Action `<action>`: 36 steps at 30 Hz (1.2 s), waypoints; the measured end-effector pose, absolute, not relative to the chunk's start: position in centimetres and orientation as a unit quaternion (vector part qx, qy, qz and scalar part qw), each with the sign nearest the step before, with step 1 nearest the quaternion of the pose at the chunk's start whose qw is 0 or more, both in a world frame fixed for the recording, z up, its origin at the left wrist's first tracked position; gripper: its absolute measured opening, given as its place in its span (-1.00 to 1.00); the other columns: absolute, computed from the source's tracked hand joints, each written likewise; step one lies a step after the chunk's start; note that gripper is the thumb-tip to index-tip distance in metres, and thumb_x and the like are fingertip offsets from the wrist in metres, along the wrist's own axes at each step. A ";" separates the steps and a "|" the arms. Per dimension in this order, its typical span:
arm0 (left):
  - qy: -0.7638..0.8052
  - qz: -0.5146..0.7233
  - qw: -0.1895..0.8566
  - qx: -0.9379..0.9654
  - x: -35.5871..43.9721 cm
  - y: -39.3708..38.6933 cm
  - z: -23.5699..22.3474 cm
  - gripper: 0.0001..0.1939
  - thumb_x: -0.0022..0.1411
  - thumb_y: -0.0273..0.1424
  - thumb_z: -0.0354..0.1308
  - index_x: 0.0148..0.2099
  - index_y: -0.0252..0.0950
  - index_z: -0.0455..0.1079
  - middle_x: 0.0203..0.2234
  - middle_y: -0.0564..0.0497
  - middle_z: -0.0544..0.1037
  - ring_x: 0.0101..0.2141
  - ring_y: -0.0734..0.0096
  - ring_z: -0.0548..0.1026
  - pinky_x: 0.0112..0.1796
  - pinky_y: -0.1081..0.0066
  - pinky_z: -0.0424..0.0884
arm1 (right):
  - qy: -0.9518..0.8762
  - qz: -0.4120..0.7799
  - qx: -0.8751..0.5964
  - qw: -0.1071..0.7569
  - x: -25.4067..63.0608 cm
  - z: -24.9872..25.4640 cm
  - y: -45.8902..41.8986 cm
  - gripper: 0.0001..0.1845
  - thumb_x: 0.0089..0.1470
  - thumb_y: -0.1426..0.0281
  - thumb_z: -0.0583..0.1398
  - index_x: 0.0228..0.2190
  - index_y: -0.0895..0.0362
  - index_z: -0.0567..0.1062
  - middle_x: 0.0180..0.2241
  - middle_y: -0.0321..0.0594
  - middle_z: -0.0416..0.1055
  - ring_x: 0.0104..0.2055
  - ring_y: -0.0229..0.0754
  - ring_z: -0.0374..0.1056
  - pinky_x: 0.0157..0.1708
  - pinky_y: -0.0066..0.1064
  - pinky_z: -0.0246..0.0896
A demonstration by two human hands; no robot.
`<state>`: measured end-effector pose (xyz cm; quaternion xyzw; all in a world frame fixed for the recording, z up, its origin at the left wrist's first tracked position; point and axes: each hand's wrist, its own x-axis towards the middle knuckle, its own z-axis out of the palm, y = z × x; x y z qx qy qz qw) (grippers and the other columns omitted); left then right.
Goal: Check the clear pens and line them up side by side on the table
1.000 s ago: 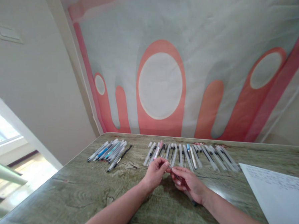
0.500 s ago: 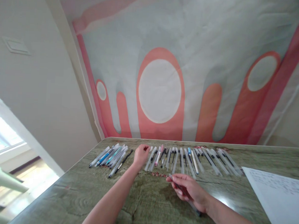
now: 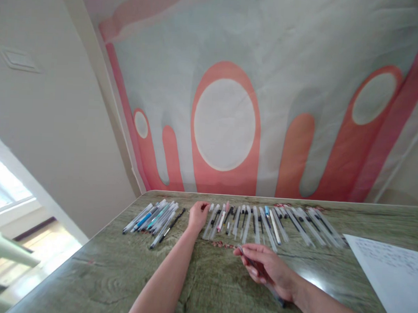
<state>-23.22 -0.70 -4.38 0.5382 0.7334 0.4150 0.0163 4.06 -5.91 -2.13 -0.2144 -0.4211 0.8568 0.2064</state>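
My left hand (image 3: 198, 215) reaches to the far side of the green table (image 3: 93, 281), fingers pinched near the left end of a long row of pens (image 3: 272, 223). What it pinches is too small to name. My right hand (image 3: 266, 267) rests nearer to me, fingers curled round a dark pen (image 3: 259, 272) whose tip points left and whose end pokes out past my wrist. A separate bundle of pens (image 3: 155, 216) lies to the left of my left hand.
A white sheet of paper (image 3: 392, 273) with faint writing lies at the right. A red-and-white banner (image 3: 224, 124) hangs on the wall behind the table. The table's left edge drops off toward a window and white chair parts (image 3: 0, 253).
My left hand has left my right hand and moved out to the far left end of the pen row. My right hand stays put with the dark pen.
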 end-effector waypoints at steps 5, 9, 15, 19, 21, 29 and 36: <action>0.741 0.393 -0.003 0.544 -22.9 -1.0 -4.5 -0.85 0.09 -0.40 0.05 -0.34 -0.30 0.43 -0.41 -0.01 0.48 -0.34 0.45 0.39 -0.25 0.45 0.25 | -0.417 0.858 -0.214 0.209 4.0 -2.1 -6.0 -0.77 -0.05 0.30 0.18 -0.37 0.21 0.47 -0.55 -0.34 0.20 -0.68 -0.50 0.00 -0.76 -0.63 -0.21; 0.735 0.378 -0.001 0.563 -22.9 -1.2 -4.7 -0.85 0.09 -0.40 0.05 -0.35 -0.29 0.43 -0.41 0.00 0.47 -0.37 0.48 0.38 -0.27 0.47 0.25 | -0.410 0.861 -0.215 0.210 4.0 -2.1 -6.0 -0.77 -0.02 0.31 0.16 -0.35 0.22 0.47 -0.55 -0.33 0.20 -0.67 -0.50 0.01 -0.75 -0.63 -0.21; 0.741 0.368 -0.003 0.562 -22.8 -1.2 -4.7 -0.85 0.08 -0.39 0.06 -0.34 -0.29 0.44 -0.41 -0.01 0.48 -0.36 0.47 0.38 -0.27 0.47 0.24 | -0.408 0.862 -0.213 0.211 4.0 -2.2 -6.0 -0.78 -0.02 0.33 0.16 -0.35 0.22 0.48 -0.55 -0.32 0.19 -0.67 -0.50 0.01 -0.75 -0.62 -0.19; 0.740 0.371 -0.009 0.561 -22.9 -1.1 -4.9 -0.85 0.08 -0.39 0.06 -0.34 -0.29 0.44 -0.41 0.00 0.48 -0.37 0.47 0.38 -0.29 0.47 0.24 | -0.409 0.861 -0.213 0.214 4.0 -2.2 -6.1 -0.78 -0.03 0.32 0.17 -0.35 0.22 0.48 -0.54 -0.32 0.20 -0.66 -0.49 0.01 -0.75 -0.62 -0.19; 0.742 0.373 -0.009 0.557 -23.0 -1.1 -5.0 -0.85 0.08 -0.38 0.07 -0.33 -0.29 0.44 -0.41 0.00 0.48 -0.37 0.48 0.38 -0.29 0.47 0.24 | -0.410 0.861 -0.211 0.212 4.0 -2.3 -6.0 -0.77 -0.02 0.32 0.17 -0.35 0.22 0.48 -0.54 -0.32 0.20 -0.66 -0.49 0.01 -0.74 -0.62 -0.19; 0.734 0.390 -0.001 0.556 -23.0 -1.2 -5.0 -0.85 0.06 -0.39 0.08 -0.34 -0.30 0.45 -0.43 -0.01 0.48 -0.38 0.47 0.38 -0.30 0.47 0.24 | -0.412 0.862 -0.208 0.211 4.1 -2.4 -6.0 -0.78 0.00 0.34 0.15 -0.34 0.23 0.47 -0.53 -0.32 0.19 -0.64 -0.49 0.02 -0.74 -0.62 -0.18; 0.703 0.504 0.001 0.501 -22.5 -1.6 -3.5 -0.80 0.06 -0.31 0.07 -0.36 -0.33 0.43 -0.44 -0.03 0.47 -0.40 0.46 0.38 -0.29 0.45 0.25 | -0.394 0.870 -0.203 0.217 4.1 -2.4 -5.9 -0.80 0.01 0.37 0.15 -0.33 0.24 0.47 -0.53 -0.31 0.21 -0.64 -0.49 0.04 -0.73 -0.62 -0.17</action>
